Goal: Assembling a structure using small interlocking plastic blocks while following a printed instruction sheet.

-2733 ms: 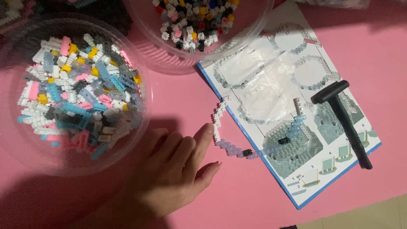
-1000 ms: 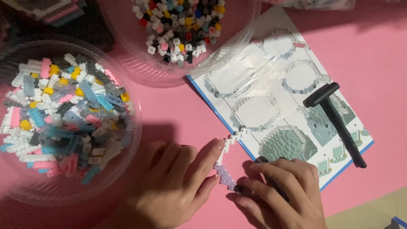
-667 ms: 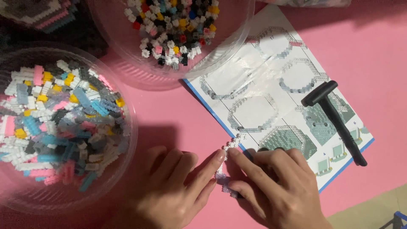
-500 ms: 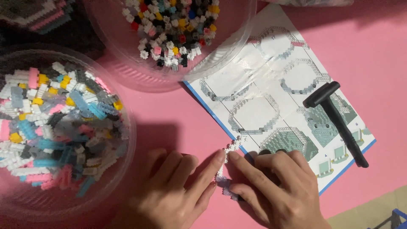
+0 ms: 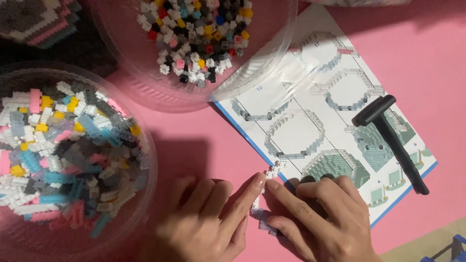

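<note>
A short chain of tiny white building bricks point(image 5: 266, 194) is pinched between the two hands at the lower middle of the view, lying on the pink table point(image 5: 437, 63). The left hand point(image 5: 204, 223) is spread flat on the table, its forefinger stretched out so that the tip is pressed against the chain's upper part. The right hand point(image 5: 320, 218) is curled, with forefinger and thumb closed narrowly on the chain from the other side; both hands are therefore held on the same knobbly, bumpy strip. The chain's upper end is seen just beside the lower edge of an instruction sheet point(image 5: 291, 97).

The sheet is glossy paper, rectangular, laid askew, white with a blue border. Grey-green drawings of ring-shaped and domed brick assemblies are printed on it in a grid. A black, T-shaped plastic tool point(image 5: 391, 136) with a long, slim handle is laid across the sheet's right part.

Two round, clear plastic bowls are set on the table. The left bowl point(image 5: 145, 145) is filled with small oblong bricks in white, pink, pale blue, yellow and grey. The upper bowl point(image 5: 272, 53) is filled with smaller, cube-like bricks in black, white, red, yellow and blue; the sheet's corner is overlapped by its ribbed rim. A partly built, stepped brick model point(image 5: 39, 22) in grey, white and pink is seen at the upper left corner.
</note>
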